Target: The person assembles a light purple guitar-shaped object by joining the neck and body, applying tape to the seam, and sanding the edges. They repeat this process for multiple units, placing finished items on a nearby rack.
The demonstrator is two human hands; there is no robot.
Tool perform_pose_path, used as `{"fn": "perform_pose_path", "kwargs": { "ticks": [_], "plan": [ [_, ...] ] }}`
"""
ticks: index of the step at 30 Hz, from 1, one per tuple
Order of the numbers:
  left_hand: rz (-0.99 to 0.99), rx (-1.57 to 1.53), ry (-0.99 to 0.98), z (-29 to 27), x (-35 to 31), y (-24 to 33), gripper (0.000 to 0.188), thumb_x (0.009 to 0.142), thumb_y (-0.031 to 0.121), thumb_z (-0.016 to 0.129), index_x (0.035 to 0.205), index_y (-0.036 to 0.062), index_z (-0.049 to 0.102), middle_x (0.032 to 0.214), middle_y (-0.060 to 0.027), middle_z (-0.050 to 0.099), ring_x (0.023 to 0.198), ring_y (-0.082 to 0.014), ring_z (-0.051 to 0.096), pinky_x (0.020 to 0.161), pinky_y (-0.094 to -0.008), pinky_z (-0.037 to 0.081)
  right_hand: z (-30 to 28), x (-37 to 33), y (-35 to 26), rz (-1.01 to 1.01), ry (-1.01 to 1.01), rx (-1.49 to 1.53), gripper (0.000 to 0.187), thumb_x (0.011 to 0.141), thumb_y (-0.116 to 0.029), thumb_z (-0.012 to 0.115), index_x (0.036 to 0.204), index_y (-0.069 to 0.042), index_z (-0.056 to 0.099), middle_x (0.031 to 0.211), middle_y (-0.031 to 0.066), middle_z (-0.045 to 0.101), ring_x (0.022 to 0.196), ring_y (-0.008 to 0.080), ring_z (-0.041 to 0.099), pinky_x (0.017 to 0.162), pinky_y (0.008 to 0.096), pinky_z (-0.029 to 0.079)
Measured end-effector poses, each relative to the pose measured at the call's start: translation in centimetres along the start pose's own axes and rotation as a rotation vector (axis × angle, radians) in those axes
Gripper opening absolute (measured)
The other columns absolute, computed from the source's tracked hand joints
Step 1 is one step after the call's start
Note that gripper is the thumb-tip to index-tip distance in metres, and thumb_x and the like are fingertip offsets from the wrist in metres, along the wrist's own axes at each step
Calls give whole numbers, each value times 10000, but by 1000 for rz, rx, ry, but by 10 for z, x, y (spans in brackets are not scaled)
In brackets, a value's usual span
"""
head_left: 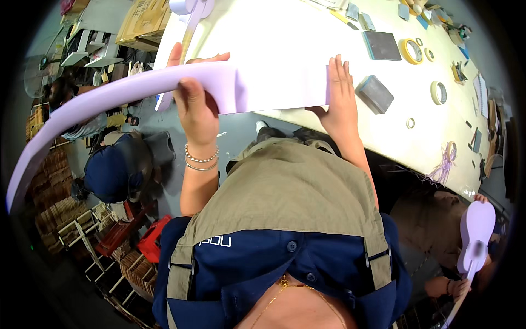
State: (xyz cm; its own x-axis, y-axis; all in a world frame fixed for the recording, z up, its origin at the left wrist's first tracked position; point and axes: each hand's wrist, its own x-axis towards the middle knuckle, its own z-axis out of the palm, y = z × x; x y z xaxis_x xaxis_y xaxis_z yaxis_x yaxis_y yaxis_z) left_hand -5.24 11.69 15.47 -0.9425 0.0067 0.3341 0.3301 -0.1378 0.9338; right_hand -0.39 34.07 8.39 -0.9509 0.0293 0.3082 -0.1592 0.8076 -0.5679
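Observation:
A long lavender-painted piece (126, 88) spans in front of me. It curves down at the left and has a pale, overexposed flat stretch on the right. My left hand (196, 107) grips its curved part, thumb on the near side and fingers reaching past the far edge. Against the right end lies my right hand (341, 96), its fingers straight and together, thumb at the lower edge. Beyond my left hand is a lavender guitar-like instrument (192, 12) with a thin neck. A white worktable (263, 41) stretches underneath and to the right.
Dark sanding blocks (382, 45), another block (376, 94) and tape rolls (438, 92) lie on the table, with purple strands (441, 169) at its edge. A co-worker at lower right holds a lavender guitar-like instrument (476, 225). At left are a seated person (115, 167) and racks (87, 230).

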Motion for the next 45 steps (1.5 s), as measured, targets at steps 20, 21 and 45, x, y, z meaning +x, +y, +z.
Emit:
{"fn": "perform_pose_path", "kwargs": {
  "ticks": [20,21,45],
  "plan": [
    [-462,-259,477,-113,16,-56,526,882,336,508,1297,42,372,1215,-192,501,1029,-220,548,866,-319,470,53,-31,52,581,-280,1247,908,806,-716,160,1397,-27,166,1404,150,277,1293,272,286,1034,399,273],
    [-474,-265,489,-116,12,-63,523,886,346,503,1291,39,379,1203,-186,508,1023,-216,549,864,-317,470,61,-33,45,543,-218,1284,971,739,-796,177,1411,-95,181,1402,132,278,1264,280,315,996,424,306],
    [-539,-201,486,-117,-5,-62,512,901,434,447,1261,69,436,1136,-93,537,934,-166,530,799,-287,455,42,-21,38,558,-193,1142,952,761,-746,31,1401,-58,188,1392,129,309,1267,250,320,1030,361,256]
  ]
}}
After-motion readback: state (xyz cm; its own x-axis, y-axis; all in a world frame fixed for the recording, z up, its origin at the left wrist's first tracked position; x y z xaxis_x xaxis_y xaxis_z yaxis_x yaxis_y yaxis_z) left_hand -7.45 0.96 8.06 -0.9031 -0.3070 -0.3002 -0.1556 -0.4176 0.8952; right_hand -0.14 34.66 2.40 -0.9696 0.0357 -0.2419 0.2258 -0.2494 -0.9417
